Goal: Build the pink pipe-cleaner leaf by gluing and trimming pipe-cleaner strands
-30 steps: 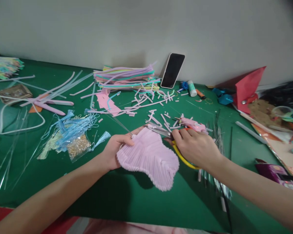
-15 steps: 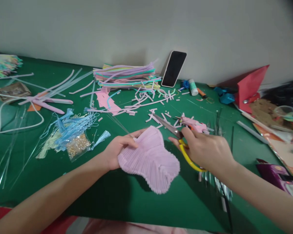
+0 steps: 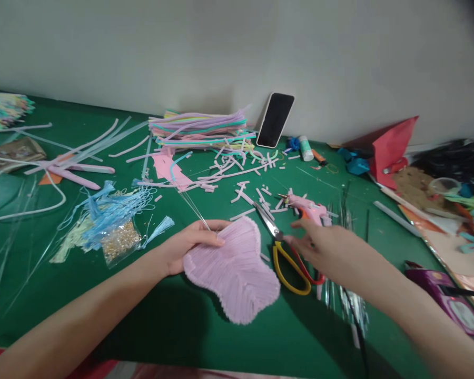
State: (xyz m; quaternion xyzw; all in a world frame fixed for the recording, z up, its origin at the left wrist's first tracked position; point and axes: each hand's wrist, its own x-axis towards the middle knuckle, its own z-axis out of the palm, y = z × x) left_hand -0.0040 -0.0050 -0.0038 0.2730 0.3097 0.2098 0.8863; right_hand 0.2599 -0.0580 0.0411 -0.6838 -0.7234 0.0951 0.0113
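Lilac piece (image 3: 237,276) pinched by left hand (image 3: 185,243), fingers (image 3: 220,225) partly hidden, right hand (image 3: 334,245) beside scissors (image 3: 277,235), grip unclear

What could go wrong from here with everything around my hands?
The right hand is close to the scissors, so a careless move might push their blades into the ribbed lilac piece beside them.
The glue gun is also near that hand; if it's hot, which I can't tell, its nozzle could burn.
The left hand pinches only one side of the piece, so it might slip.
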